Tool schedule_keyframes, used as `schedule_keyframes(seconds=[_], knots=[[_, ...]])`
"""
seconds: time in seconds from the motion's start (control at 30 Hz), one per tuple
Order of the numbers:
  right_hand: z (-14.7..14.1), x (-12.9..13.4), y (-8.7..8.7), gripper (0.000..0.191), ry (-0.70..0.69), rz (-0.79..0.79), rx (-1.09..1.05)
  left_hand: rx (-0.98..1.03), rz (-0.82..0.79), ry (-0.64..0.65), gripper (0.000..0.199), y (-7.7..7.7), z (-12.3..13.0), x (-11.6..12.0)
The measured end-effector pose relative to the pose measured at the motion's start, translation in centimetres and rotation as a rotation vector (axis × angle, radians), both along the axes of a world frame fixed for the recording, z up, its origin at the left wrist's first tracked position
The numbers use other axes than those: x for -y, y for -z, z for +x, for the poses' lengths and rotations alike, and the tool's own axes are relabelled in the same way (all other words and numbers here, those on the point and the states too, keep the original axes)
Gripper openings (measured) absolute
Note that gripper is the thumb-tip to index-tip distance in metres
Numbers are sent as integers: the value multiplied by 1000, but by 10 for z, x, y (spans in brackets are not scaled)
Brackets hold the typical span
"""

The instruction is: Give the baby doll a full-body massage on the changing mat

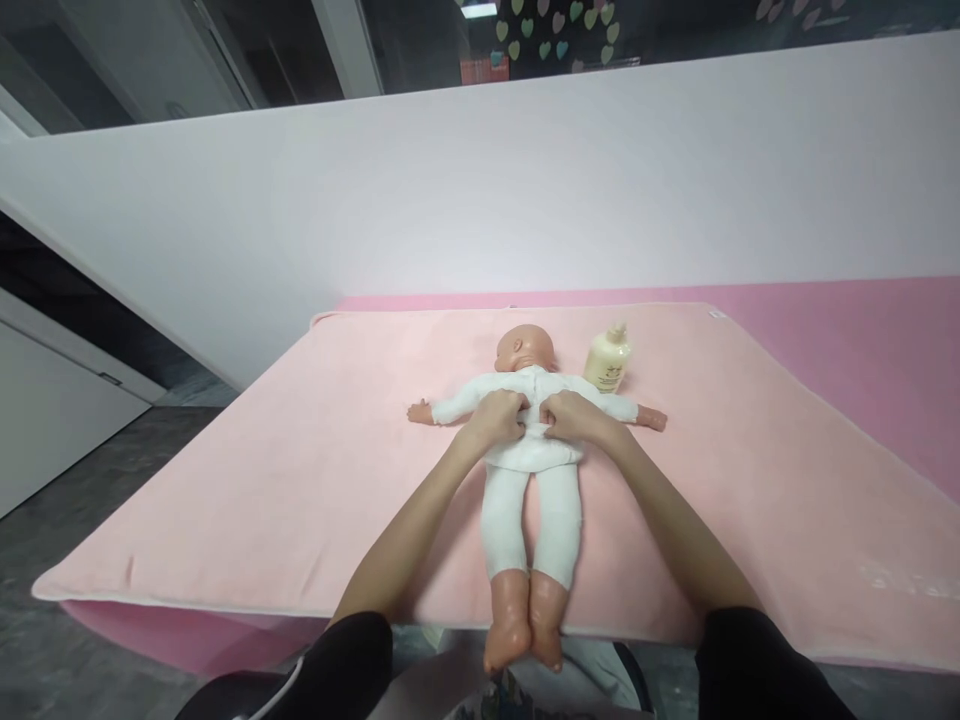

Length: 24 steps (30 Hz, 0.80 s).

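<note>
A baby doll in white clothes lies face down, its head turned to the left, arms spread and bare feet over the table's near edge. My left hand rests on the left side of its back, fingers curled at the white cloth. On the right side of the back, my right hand is curled in the same way, a small gap from the left one. Whether cloth is pinched between the fingers is too small to tell. Beyond the doll's right-side arm stands a pale yellow pump bottle.
A light pink blanket covers much of the pink table surface. Behind it rises a white wall with dark glass above. A grey floor shows at the left.
</note>
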State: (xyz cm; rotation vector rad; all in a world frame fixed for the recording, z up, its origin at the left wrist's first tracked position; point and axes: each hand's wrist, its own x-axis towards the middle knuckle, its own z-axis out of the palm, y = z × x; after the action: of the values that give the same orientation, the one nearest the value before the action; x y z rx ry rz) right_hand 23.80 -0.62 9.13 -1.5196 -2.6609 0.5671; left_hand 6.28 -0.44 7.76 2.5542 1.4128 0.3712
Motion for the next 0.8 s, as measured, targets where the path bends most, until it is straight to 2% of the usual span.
schedule_keyframes(seconds=[0.1,0.2,0.3,0.47,0.7,0.8], knots=[[10,1,-8,18,31,-51,-179,-29,54,-18,14,-2,5,2],[16,-2,-10,24,108,71,-312,-72,52,-5,14,-4,5,3],[12,-7,2,23,95,144,-257,-123,23,-2,13,-7,3,2],[1,-15,23,22,89,175,-187,-199,15,-12,16,-10,4,3],[19,-24,20,18,111,-90,-434,-305,30,-7,27,-13,17,12],[17,-23,21,19,111,-68,-382,-296,39,1,32,-9,24,16]])
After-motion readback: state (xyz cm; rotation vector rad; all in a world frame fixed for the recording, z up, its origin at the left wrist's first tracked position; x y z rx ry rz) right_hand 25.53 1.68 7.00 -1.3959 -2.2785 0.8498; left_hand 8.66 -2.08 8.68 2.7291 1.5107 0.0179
